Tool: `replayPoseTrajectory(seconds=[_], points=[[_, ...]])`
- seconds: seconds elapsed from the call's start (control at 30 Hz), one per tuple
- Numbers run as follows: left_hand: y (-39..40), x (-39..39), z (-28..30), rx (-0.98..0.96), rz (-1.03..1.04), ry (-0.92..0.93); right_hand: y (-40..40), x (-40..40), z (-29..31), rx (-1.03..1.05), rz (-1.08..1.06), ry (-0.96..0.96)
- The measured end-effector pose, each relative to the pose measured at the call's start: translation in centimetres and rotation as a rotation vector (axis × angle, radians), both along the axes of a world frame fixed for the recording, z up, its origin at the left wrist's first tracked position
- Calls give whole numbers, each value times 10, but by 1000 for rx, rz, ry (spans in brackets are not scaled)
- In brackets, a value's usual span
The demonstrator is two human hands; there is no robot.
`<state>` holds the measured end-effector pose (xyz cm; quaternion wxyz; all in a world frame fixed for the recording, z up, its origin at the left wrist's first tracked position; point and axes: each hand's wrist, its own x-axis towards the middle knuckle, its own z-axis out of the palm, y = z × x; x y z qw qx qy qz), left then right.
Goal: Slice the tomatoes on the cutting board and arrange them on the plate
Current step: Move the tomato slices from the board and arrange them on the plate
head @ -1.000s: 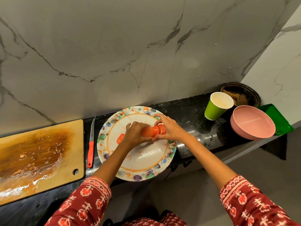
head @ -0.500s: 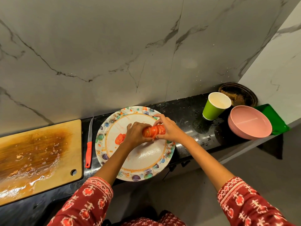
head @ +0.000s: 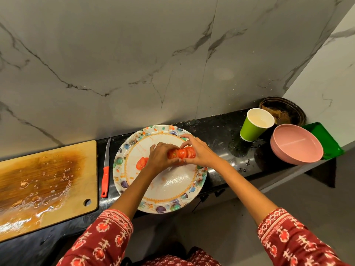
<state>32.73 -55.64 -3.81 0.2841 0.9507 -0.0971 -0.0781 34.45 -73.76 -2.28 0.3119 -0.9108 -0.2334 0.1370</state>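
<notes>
A stack of red tomato slices (head: 182, 153) is held sideways above the patterned plate (head: 172, 181), pressed between my left hand (head: 160, 157) and my right hand (head: 199, 153). One loose tomato slice (head: 141, 163) lies flat on the plate just left of my left hand. The wet wooden cutting board (head: 44, 183) lies at the left with juice and seeds on it and no tomato. A knife with a red handle (head: 105, 172) rests on the counter between board and plate.
A green paper cup (head: 254, 124), a pink bowl (head: 296, 146) on a green tray (head: 326, 140) and a dark dish (head: 284, 110) stand at the right. The black counter (head: 221, 135) is narrow; the marble wall rises right behind it.
The stack of slices has stayed between both hands over the plate. The loose slice on the plate shows more fully beside my left hand. The view has shifted slightly.
</notes>
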Motion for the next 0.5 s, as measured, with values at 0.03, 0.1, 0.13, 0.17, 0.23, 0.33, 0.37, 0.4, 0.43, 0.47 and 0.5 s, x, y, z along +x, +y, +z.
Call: replayPoseTrajectory(seconds=[0.03,0.1,0.13,0.17,0.23,0.33,0.37,0.4,0.43,0.47,0.5], points=[[0,1,0,2,2,-1,-1,0,0,3,-2,1],[-1,1,0,14,-3,10,-5,0,0,1,-17,4],[-2,1,1,29,-11,24,-8,1,1,-3,-27,5],[-2,2,2,50,-24,40,-10,1,2,-11,-33,4],[-5,3,3,101,-51,61,-14,1,2,-46,-25,0],[-9,6,3,146,-76,50,-16,1,0,-75,-15,-6],[-10,6,3,143,-79,45,-16,1,0,-69,-18,-3],[-10,7,2,132,-79,42,-15,2,1,-62,-19,1],[-11,7,1,121,-81,39,-16,2,1,-54,-23,7],[-11,7,1,107,-80,34,-17,3,1,-51,-24,9],[-10,6,0,91,-77,29,-16,3,1,-52,-22,11]])
